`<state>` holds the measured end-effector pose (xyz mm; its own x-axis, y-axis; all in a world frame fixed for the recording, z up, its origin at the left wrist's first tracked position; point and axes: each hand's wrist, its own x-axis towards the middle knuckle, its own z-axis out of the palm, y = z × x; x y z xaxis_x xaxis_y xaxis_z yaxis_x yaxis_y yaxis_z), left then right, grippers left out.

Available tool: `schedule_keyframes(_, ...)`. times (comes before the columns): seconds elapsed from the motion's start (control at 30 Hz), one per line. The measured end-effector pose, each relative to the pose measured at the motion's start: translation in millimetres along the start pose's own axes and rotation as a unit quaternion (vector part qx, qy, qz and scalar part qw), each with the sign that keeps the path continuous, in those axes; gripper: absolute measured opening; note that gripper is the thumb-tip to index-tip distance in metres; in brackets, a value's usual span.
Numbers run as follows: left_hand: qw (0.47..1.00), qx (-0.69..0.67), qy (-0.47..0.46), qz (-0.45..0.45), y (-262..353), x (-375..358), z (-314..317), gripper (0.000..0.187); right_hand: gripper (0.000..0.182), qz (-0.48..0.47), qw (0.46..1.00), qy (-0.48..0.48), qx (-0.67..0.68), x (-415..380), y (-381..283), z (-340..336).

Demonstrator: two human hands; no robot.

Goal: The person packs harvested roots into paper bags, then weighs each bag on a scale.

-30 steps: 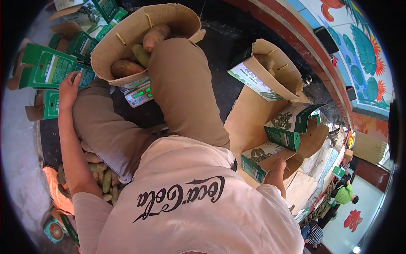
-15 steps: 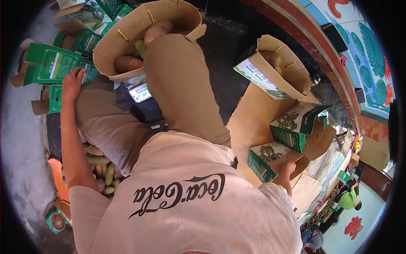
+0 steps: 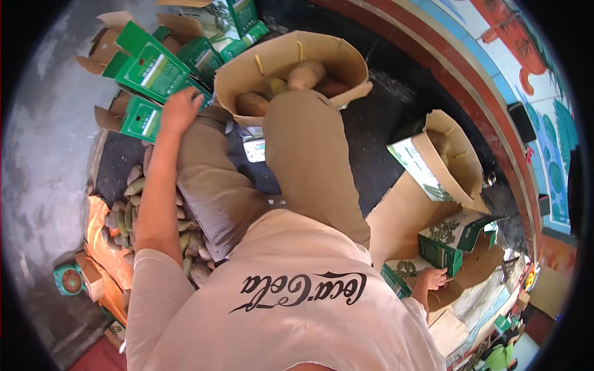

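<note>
My left hand [image 3: 181, 110] is above my left knee, next to a green carton [image 3: 150, 71]. Its fingers are loosely bent and apart, with nothing visible in them. A second green carton [image 3: 141, 117] stands just below that one. At the right, my right hand [image 3: 433, 278] is closed at the edge of a green-and-white carton [image 3: 396, 280] with its brown flaps spread; the fingertips are partly hidden. Another green-and-white carton [image 3: 440, 253] touches it from above. Between and beyond my knees, a large open cardboard box [image 3: 238, 80] with yellow cord handles holds several big brown tubers [image 3: 306, 75].
Another open box [image 3: 451, 176] with tubers stands on a cardboard sheet [image 3: 396, 213] at right. Many small tubers [image 3: 133, 204] lie on the floor at left by an orange sheet [image 3: 102, 229]. A green-rimmed scale [image 3: 68, 280] and a distant person [image 3: 500, 355] are visible.
My view has turned, so the scene sits further right and more small tubers show at left. My right hand has shifted along the carton toward the one above it. The left stays by the green cartons.
</note>
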<state>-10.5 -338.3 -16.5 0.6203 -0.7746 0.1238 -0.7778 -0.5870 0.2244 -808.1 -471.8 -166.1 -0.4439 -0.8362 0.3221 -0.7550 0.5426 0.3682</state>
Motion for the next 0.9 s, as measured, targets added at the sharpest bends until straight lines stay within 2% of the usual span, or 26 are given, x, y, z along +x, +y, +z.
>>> schedule_keyframes(0.03,1.000,0.000,-0.003,-0.012,2.9,-1.2,-0.7,0.025,0.039,-0.095,0.993,0.036,0.059,-2.8,-14.2,8.4)
schedule_keyframes(0.1,1.000,0.000,0.013,0.011,4.4,-2.8,1.0,0.025,0.041,-0.277,0.939,0.109,0.171,-13.3,-44.9,22.3)
schedule_keyframes(0.13,1.000,0.001,0.020,0.023,5.4,-4.1,2.4,0.025,0.044,-0.297,0.930,0.011,0.214,-17.0,-73.4,12.0)
schedule_keyframes(0.17,0.999,-0.002,0.042,0.034,8.5,-7.4,2.9,0.025,0.039,-0.327,0.885,-0.031,0.332,-22.8,-107.8,-19.3)
schedule_keyframes(0.23,0.997,-0.040,0.047,0.048,16.8,-12.0,-0.3,0.024,0.034,-0.378,0.843,-0.049,0.380,-28.8,-170.4,-68.8)
schedule_keyframes(0.3,0.995,-0.072,0.044,0.056,27.2,-15.0,-7.8,0.023,0.029,-0.442,0.764,-0.018,0.470,-26.9,-230.2,-117.1)
schedule_keyframes(0.37,0.993,-0.098,0.033,0.055,36.4,-21.4,-16.4,0.022,0.024,-0.464,0.705,0.012,0.537,-31.7,-280.1,-181.2)
schedule_keyframes(0.5,0.973,-0.210,0.079,0.047,46.4,-33.2,-23.8,0.021,0.020,-0.523,0.579,0.071,0.622,-48.2,-349.9,-289.9)
schedule_keyframes(0.67,0.960,-0.252,0.097,0.072,70.5,-34.9,-41.2,0.022,0.017,-0.561,0.514,0.090,0.643,-76.9,-420.4,-357.1)
schedule_keyframes(0.73,0.958,-0.247,0.106,0.098,91.9,-33.6,-48.5,0.023,0.017,-0.578,0.513,0.099,0.627,-86.2,-447.8,-369.2)
schedule_keyframes(0.87,0.957,-0.249,0.011,0.145,131.2,-23.6,-42.5,0.026,0.018,-0.597,0.539,0.125,0.581,-101.7,-500.2,-382.6)
schedule_keyframes(0.9,0.957,-0.232,0.013,0.171,135.9,-20.0,-29.3,0.026,0.020,-0.604,0.545,0.132,0.566,-104.3,-511.3,-385.6)
